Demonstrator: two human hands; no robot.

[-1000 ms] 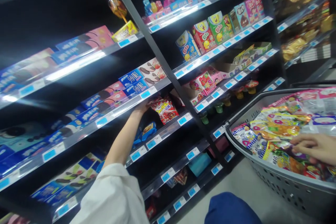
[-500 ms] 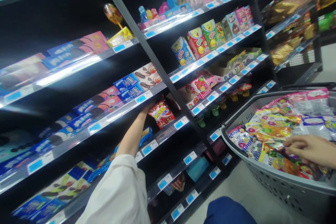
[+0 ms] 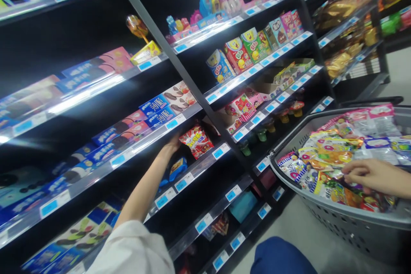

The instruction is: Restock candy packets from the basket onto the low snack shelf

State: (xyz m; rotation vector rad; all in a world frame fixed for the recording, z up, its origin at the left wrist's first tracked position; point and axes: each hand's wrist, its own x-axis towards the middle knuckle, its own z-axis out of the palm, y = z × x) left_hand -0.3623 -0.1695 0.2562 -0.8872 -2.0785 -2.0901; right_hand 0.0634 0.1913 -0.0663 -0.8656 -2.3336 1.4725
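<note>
My left hand reaches into a dark shelf and touches the left side of a red snack bag that stands on it; the fingers are mostly hidden behind the shelf edge. My right hand rests in a grey shopping basket, with the fingers curled on the colourful snack packets that fill it. A blue packet lies on the shelf just below my left wrist.
Black shelves with blue price tags hold blue and pink biscuit boxes at left and cartoon candy boxes at right. Golden packets fill the far right shelf. Pale floor lies below the basket.
The view has shifted slightly right and down. My left hand stays at the red bag. My right hand has slid a little left over the packets in the basket.
</note>
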